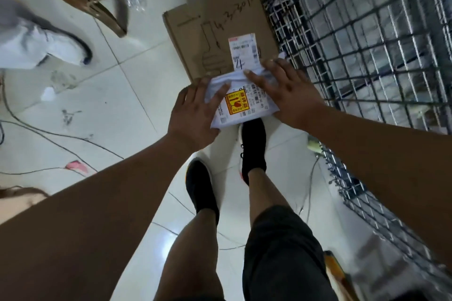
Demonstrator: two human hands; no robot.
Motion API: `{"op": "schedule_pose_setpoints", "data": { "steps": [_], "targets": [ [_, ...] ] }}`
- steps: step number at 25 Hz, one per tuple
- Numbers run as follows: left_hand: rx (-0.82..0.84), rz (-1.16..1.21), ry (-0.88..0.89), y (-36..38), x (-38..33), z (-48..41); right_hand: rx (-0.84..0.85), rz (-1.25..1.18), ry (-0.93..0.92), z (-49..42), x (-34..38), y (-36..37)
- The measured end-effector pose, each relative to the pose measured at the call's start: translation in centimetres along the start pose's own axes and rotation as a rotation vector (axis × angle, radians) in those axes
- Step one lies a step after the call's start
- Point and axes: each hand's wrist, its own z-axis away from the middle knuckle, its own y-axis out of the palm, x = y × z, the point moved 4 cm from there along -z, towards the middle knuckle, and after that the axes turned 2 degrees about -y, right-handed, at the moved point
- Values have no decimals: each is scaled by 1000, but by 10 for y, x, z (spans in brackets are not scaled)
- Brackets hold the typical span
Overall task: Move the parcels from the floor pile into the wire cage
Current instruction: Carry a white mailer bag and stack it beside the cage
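Left hand [193,115] & right hand [281,95] clasp a white parcel [244,107] by opposite ends above the floor, long axis approx. side to side, w/ the wire cage [367,44] close on the right-hand side.

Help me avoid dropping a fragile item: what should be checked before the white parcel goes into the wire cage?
1. Left hand holds the white parcel at its left edge: ok.
2. Right hand holds its right side: ok.
3. Yellow fragile sticker faces up: ok.
4. Wire cage close on the right: ok; its opening: cannot tell.
5. Parcel lifted clear of the cardboard box beyond it: cannot tell.
6. Floor near the feet: not ok, cables lie across the tiles on the left.
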Motion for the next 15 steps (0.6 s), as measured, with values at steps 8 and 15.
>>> {"op": "schedule_pose_setpoints", "data": {
  "steps": [8,15],
  "targets": [
    [118,16,76,143,-53,58,-1,28,-67,73,8,153],
    [114,-111,-13,296,-47,-14,50,105,5,5,-47,297]
  ]
}}
